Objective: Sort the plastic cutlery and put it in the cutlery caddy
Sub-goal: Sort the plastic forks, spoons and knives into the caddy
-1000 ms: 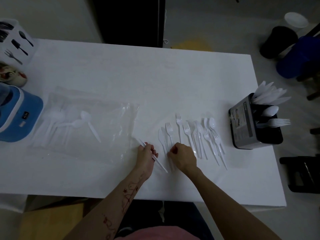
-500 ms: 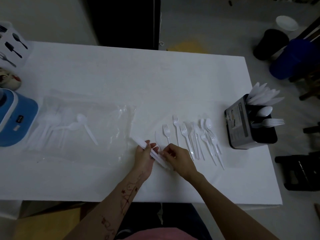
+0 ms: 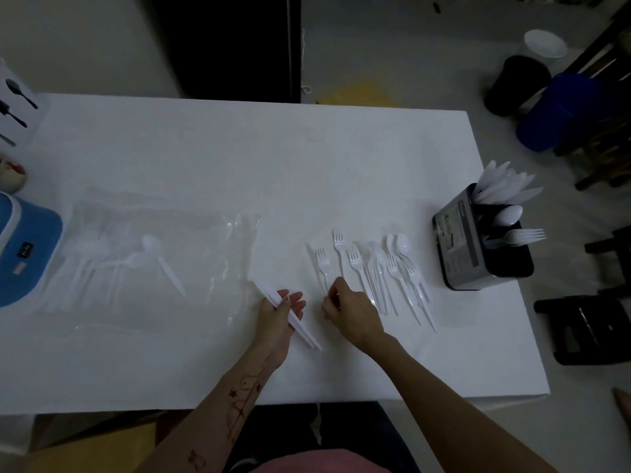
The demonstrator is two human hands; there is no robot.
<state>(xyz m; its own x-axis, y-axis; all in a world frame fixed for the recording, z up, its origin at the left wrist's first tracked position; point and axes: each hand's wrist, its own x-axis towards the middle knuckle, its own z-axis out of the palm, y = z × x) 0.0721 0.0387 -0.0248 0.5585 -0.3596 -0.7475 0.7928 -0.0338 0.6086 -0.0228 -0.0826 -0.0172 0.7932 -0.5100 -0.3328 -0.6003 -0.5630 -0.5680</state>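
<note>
From the head view, the left hand (image 3: 280,315) grips a small bundle of white knives (image 3: 288,314) near the front edge of the table (image 3: 211,158), probably to collect one kind before loading, while the right hand (image 3: 348,307) pinches at the handles of the loose forks (image 3: 362,268) lying just beside it. The cutlery caddy (image 3: 478,240) stands at the right edge, already holding some pieces. A clear bag (image 3: 146,261) with more cutlery lies toward the left edge, and nothing blocks the way to the caddy.
</note>
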